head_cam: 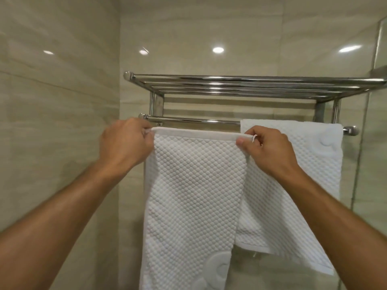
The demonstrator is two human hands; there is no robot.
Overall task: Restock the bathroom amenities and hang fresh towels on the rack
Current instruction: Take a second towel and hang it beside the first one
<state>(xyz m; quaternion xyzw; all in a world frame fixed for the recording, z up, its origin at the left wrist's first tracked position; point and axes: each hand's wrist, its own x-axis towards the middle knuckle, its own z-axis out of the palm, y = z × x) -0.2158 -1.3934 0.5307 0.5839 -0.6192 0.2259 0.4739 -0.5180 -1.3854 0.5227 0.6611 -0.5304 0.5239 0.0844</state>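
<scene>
As if to drape it level over the chrome rail [199,121], left hand [125,143] and right hand [267,150] each pinch a top corner of the white towel [196,185].

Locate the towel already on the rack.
The hung towel drapes over the right end of the lower bar in the head view, behind the right hand and held towel.

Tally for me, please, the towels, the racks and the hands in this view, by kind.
White towels: 2, the held towel and the hung towel.
Chrome towel rack: 1.
Hands: 2, the left hand and the right hand, each pinching a top corner of the held towel.
Total: 5.
</scene>
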